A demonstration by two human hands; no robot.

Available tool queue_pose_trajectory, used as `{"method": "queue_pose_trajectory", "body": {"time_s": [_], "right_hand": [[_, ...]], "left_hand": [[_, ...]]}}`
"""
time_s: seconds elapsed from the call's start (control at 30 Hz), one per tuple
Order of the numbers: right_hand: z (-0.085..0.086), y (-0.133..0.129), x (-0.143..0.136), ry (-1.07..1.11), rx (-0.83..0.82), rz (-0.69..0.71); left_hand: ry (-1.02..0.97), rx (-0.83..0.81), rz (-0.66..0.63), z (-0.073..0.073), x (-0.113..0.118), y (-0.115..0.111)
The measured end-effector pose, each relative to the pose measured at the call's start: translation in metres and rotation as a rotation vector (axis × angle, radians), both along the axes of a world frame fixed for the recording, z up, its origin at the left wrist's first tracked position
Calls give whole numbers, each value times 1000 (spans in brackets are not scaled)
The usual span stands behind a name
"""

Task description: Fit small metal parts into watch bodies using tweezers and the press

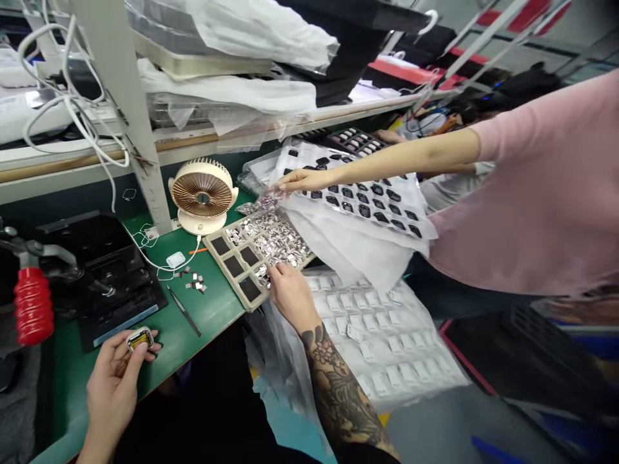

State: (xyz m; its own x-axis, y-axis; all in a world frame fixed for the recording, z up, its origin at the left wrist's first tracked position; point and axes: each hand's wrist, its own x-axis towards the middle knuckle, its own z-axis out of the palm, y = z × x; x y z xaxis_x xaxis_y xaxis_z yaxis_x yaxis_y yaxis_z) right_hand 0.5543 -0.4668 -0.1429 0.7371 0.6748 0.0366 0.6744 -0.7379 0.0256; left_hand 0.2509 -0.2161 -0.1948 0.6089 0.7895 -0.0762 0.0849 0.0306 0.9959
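My left hand (113, 380), low at the left over the green table, grips a small rounded silver case (140, 339) with a yellowish inside, thumb on top. At the near right edge of a beige divided tray (235, 283), my right hand (291, 293) reaches in with its fingertips among small silvery pieces (276, 241). Those fingers are bent together, and whatever they pinch is too small to make out. Black pads (234, 266) lie in the tray's left compartments.
Another person's arm (411, 158) reaches over a sheet of black parts (365, 200) to a plastic bag (265, 201). A fan (203, 196), tweezers (184, 311) and a red-handled clamp (33, 306) stand or lie left. Trays of white parts (382, 328) sit right.
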Motion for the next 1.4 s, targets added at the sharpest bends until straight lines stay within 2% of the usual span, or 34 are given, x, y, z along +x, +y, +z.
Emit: {"method": "queue_pose_trajectory", "body": {"time_s": [0.2, 0.43, 0.5, 0.57, 0.67, 0.8, 0.93, 1.1, 1.27, 1.4], "right_hand": [[-4, -4, 0, -48, 11, -16], [-11, -7, 12, -12, 72, 50], [-16, -9, 13, 22, 209, 47], [-20, -11, 12, 64, 413, 37], [-18, -9, 5, 79, 675, 31], [-9, 18, -18, 113, 960, 25], [-7, 69, -60, 395, 1151, 118], [-3, 117, -103, 731, 1201, 330], [-7, 130, -110, 911, 1205, 318], [-10, 135, -113, 930, 1130, 378]], "left_hand": [[20, 29, -8, -4, -2, -1], [53, 114, -20, -5, -4, -1], [78, 153, -37, -6, -5, -2], [100, 209, -39, -6, -6, -2], [120, 286, -51, -2, -4, -3], [147, 300, -186, 11, 5, -4], [156, 267, -322, 17, 19, -6], [133, 239, -284, 13, 26, -6], [109, 258, -261, 15, 24, -6], [108, 266, -256, 19, 25, -6]]}}
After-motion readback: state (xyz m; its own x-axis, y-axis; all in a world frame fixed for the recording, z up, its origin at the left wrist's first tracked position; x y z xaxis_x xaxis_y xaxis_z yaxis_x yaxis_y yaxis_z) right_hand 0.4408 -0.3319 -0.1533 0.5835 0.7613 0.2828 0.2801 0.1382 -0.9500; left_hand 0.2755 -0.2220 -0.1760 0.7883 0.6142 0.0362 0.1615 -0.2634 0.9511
